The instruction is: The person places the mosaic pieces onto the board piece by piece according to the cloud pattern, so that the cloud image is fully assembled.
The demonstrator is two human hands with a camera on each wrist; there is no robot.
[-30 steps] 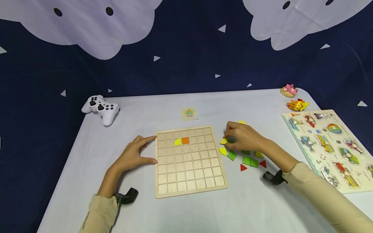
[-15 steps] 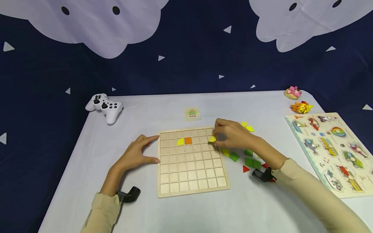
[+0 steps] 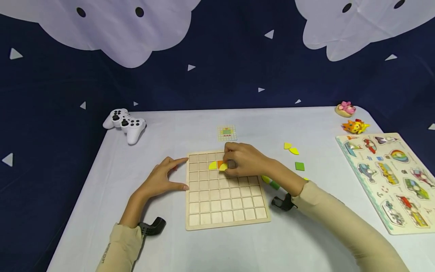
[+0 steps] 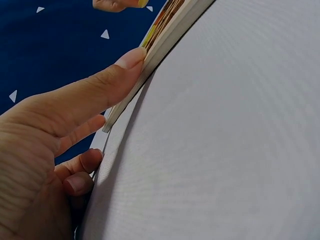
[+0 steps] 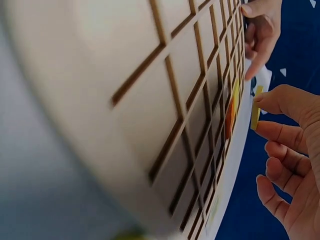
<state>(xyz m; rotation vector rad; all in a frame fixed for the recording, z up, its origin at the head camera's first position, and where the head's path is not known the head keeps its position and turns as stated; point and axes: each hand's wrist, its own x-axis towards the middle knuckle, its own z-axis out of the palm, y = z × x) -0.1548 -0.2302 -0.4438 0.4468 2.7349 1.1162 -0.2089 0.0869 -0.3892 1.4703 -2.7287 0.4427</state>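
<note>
A wooden grid board point(image 3: 228, 226) lies on the table. Against its left edge rest the thumb and index finger of my left hand point(image 3: 157, 180), spread apart. My right hand point(image 3: 249, 161) is over the board's upper part and pinches a yellow quarter-circle tile point(image 5: 257, 107) between thumb and fingertip, held above the surface in the right wrist view. Just beside that tile, an orange square tile point(image 3: 219, 163) sits in a cell, partly hidden. Another yellow quarter-circle tile point(image 3: 212, 165) fills the cell to its left.
Right of the board lie loose yellow tiles point(image 3: 293, 151) and green tiles point(image 3: 300, 166); the right forearm hides others. A small pattern card point(image 3: 227, 133) lies behind the board. A white game controller point(image 3: 125, 124), two small toys point(image 3: 355, 126) and a picture puzzle board point(image 3: 387, 181) stand farther out.
My right hand has picked up a yellow quarter-circle tile from the loose pieces and carried it left over the board, near the orange tile. The left hand stays at the board's edge.
</note>
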